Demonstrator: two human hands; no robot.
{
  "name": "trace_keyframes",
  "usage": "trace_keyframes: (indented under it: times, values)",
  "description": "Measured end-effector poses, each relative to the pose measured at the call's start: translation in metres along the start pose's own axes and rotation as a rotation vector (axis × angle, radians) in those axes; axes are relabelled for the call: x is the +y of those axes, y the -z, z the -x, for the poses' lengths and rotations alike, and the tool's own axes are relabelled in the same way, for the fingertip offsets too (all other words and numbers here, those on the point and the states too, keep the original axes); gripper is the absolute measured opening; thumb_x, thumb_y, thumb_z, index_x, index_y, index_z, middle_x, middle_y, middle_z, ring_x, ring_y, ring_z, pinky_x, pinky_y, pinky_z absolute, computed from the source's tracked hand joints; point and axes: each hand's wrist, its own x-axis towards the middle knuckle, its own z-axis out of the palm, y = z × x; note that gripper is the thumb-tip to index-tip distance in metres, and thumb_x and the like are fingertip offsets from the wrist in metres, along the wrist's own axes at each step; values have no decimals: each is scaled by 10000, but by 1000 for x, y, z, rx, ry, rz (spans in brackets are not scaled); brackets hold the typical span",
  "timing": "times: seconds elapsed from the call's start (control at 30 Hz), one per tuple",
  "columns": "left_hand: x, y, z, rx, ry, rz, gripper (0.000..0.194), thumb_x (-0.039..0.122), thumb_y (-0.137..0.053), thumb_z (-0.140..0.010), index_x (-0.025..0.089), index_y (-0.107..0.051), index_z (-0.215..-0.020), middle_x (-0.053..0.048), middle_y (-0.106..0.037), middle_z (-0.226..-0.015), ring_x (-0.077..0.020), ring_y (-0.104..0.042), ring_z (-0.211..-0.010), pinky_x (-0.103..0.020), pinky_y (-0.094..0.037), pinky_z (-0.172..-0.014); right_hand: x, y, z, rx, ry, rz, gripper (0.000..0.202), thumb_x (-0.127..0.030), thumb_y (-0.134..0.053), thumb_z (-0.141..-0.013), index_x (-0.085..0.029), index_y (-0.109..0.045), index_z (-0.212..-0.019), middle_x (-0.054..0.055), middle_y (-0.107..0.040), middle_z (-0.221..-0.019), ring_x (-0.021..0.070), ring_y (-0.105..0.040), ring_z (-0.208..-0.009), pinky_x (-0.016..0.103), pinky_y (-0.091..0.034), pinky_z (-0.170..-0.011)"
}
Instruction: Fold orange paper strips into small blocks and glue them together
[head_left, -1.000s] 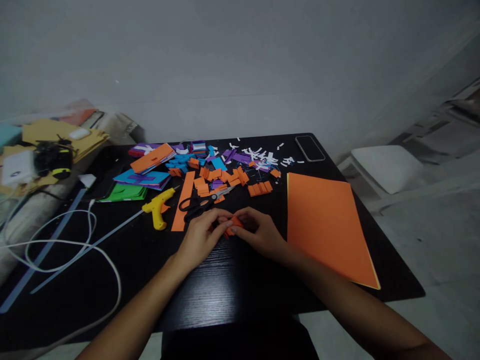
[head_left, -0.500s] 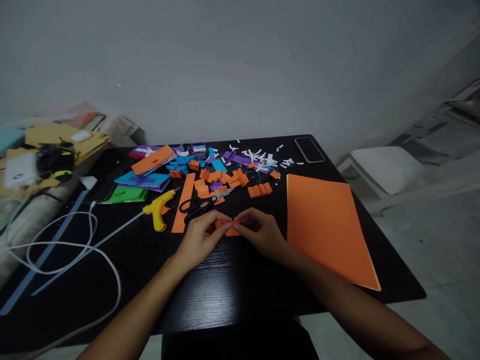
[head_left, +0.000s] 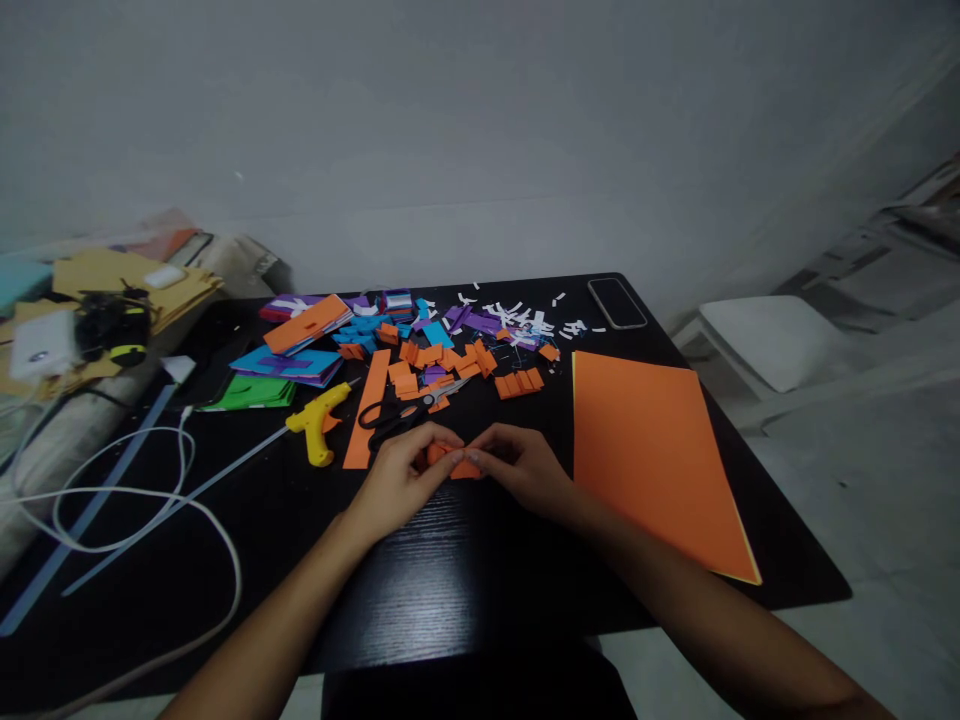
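Note:
Both hands meet over a small folded orange paper piece [head_left: 466,468] near the middle of the table. My left hand [head_left: 401,478] pinches its left side between thumb and fingers. On its right side, my right hand [head_left: 525,470] grips it the same way, fingertips almost touching the left ones. Black-handled scissors [head_left: 405,411] lie just beyond my left hand, over an orange paper strip [head_left: 369,408]. Several folded orange pieces [head_left: 519,382] are scattered behind the hands. The fingers partly cover the held piece.
A yellow glue gun [head_left: 318,425] lies left, near a white cable [head_left: 238,570]. Large orange sheets [head_left: 656,450] lie right, with a phone [head_left: 617,302] behind. White scraps [head_left: 514,318] and stacked coloured papers [head_left: 289,362] are at the back of the black table [head_left: 420,600].
The fingers have shifted very slightly around the orange piece, which both hands still hold. Nothing else has visibly moved apart from a slight shift of the view.

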Motion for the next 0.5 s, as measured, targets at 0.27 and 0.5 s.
trace_keyframes:
  times: [0.27,0.5]
  values:
    - [-9,-2,-7,-14,193,377,332,452,-733,-870,182,-672,-1054,0,-640,-781,-146,-594,-643,-256,-501,-598,-2,3,-4,4,-68,-139,234,-418,-789,-806,-206,-703,-851,4,-718,-771,169,-676,-705,309,-531,-721]
    - [-16,-6,-5,45,151,213,294,417,-737,-875,196,-711,-1067,-11,-671,-786,-162,-623,-696,-249,-461,-621,8,5,-8,10,-72,-67,262,-329,-815,-773,-203,-690,-966,1,-726,-799,174,-686,-720,308,-523,-706]
